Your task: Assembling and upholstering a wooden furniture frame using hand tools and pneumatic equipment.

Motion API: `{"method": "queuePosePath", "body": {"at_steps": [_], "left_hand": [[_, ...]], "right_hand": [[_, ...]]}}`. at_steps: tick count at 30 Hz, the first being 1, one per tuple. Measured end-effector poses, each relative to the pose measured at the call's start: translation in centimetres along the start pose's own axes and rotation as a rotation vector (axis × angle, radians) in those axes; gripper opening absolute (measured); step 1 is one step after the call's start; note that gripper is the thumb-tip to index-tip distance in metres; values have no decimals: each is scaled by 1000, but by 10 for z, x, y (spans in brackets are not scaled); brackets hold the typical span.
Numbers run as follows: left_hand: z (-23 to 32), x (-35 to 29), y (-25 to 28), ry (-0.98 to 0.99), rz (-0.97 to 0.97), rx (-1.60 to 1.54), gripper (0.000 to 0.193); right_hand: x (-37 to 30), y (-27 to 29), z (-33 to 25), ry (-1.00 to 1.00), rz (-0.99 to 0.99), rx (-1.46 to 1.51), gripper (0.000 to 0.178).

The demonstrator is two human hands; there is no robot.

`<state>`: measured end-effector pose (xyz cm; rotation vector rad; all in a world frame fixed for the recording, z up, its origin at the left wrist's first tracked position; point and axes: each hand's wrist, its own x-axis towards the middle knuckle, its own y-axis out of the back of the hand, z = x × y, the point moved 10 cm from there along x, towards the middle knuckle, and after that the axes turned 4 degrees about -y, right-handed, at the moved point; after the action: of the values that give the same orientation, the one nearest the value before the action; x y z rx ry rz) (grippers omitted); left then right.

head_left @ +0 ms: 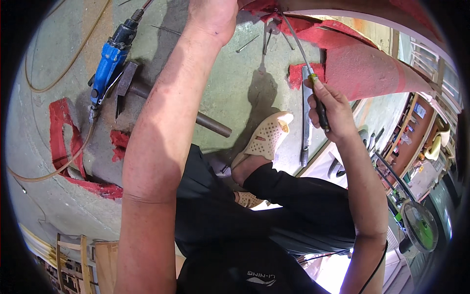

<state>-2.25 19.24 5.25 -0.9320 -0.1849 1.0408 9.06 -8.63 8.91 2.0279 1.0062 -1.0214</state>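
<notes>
In my right hand is a screwdriver with a long thin shaft and a green and black handle. Its shaft slants up and left, and the tip meets the edge of red carpet-like material under a curved edge at the top. My left hand reaches to the top of the picture beside that material; its fingers are cut off by the frame. Below the screwdriver, a long flat metal tool lies on the floor next to a red scrap.
A blue air tool with a tan hose lies at left, beside a hammer partly behind my left forearm. Torn red strips and several loose nails are on the floor. A fan stands at right, below shelves.
</notes>
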Motion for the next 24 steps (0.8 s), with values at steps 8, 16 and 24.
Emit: {"method": "queuePosePath", "body": {"at_steps": [8, 16, 24], "left_hand": [[-9, 14, 13, 6, -40, -12, 67], [-4, 13, 15, -24, -38, -6, 64], [1, 5, 4, -93, -72, -11, 64]], "right_hand": [[-22, -6, 0, -49, 150, -89, 40], [-28, -4, -10, -75, 127, -48, 40], [-24, 5, -5, -73, 158, -160, 39]]}}
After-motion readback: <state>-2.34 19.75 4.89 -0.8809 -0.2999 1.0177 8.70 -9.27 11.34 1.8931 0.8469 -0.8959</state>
